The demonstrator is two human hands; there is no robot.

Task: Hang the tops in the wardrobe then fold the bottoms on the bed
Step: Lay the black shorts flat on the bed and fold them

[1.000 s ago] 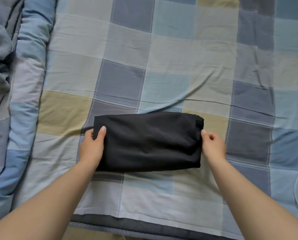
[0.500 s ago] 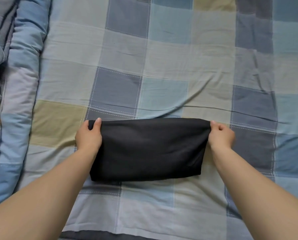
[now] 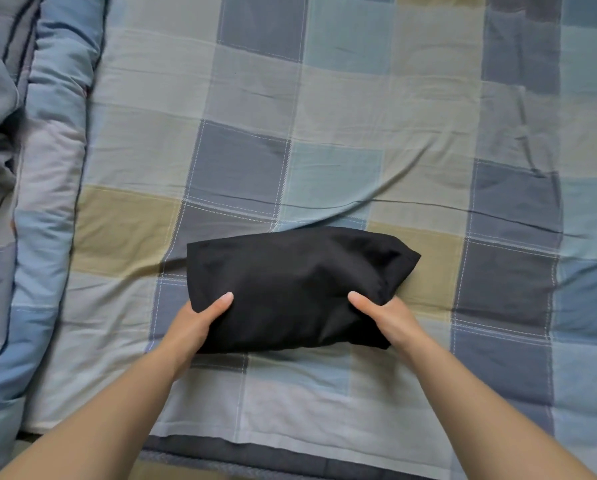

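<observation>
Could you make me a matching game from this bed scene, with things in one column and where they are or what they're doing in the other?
Column one:
1. black folded garment
2. left hand
3. right hand
4. rumpled duvet

Column two:
A. grips the garment's right end
B. bunched along the bed's left edge
C. grips the garment's left end
D. lies on the checked sheet, held at both ends

Pairs: 1-D, 2-C, 3-A, 4-B

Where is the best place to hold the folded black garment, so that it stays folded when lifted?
Grip the black garment at its two short ends, from the near side, as the left hand and right hand do now: thumbs on top, pinching all layers together.
</observation>
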